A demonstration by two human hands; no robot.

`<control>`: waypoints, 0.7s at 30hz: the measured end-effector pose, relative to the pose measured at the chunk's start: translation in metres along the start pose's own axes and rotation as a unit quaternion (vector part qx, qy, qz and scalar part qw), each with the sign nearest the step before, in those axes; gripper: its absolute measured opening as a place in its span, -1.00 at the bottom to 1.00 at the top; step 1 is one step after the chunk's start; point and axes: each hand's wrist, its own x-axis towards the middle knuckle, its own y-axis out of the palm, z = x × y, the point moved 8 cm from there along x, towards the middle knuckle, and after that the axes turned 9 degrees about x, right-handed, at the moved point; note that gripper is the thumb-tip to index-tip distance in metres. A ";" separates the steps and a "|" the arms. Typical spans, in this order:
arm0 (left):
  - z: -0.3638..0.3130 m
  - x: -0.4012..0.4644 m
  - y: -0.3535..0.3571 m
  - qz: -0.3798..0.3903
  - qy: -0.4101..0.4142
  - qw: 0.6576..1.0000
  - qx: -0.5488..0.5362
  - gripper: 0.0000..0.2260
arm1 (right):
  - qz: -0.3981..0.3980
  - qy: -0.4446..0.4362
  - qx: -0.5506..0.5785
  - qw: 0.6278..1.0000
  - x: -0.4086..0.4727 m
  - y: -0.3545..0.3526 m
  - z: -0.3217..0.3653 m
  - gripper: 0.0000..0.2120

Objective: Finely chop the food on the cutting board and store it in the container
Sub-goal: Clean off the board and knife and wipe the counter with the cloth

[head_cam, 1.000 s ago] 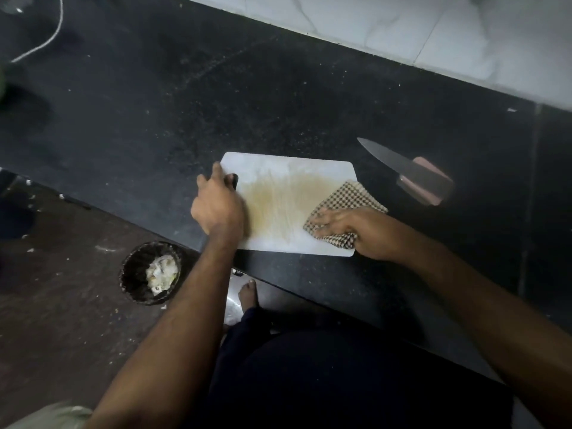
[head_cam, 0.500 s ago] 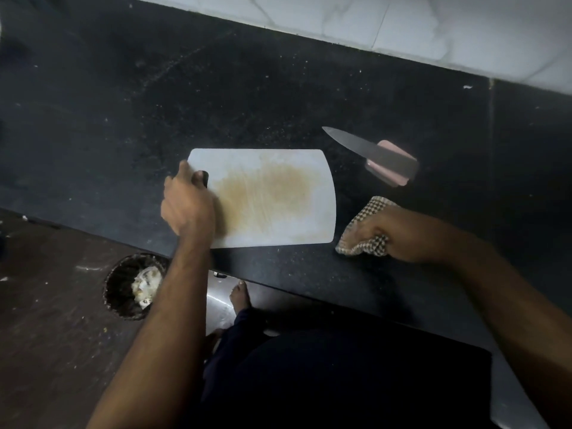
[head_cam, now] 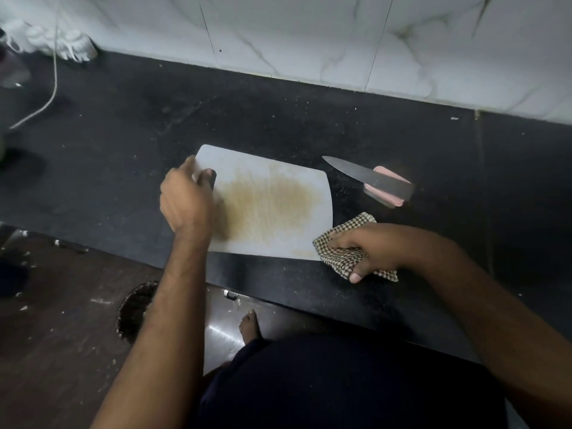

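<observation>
a speckled black stone worktop (head_cam: 278, 125) runs beneath white marble-veined wall tiles (head_cam: 309, 35), with a dark brown floor (head_cam: 55, 335) below, all in dim light.

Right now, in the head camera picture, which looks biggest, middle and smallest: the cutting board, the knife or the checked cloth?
1. cutting board, clearly the largest.
2. knife and checked cloth look about alike. The cloth is bunched in the right hand, so I won't rank them.
</observation>
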 end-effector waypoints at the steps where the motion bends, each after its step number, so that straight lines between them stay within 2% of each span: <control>1: -0.004 -0.001 -0.006 -0.005 0.004 1.000 -0.013 -0.59 | 0.003 0.003 0.000 1.000 0.000 -0.002 0.002 -0.17; 5: -0.022 -0.005 -0.029 -0.026 0.036 0.998 -0.049 -0.69 | -0.025 -0.004 -0.016 1.000 0.001 -0.015 0.011 -0.14; 9: -0.045 -0.015 -0.044 -0.047 0.089 0.994 -0.036 -0.71 | -0.187 -0.056 -0.037 0.980 0.004 -0.049 0.029 -0.30; 12: -0.064 -0.022 -0.056 -0.068 0.135 0.988 -0.004 -0.71 | -0.267 -0.086 -0.015 0.960 0.002 -0.076 0.048 -0.32; 18: -0.099 -0.040 -0.073 -0.077 0.203 0.976 -0.002 -0.62 | -0.313 -0.105 0.012 0.944 0.008 -0.108 0.069 -0.20; 21: -0.112 -0.049 -0.079 -0.090 0.229 0.969 -0.005 -0.62 | -0.346 -0.119 0.029 0.930 0.007 -0.119 0.072 -0.22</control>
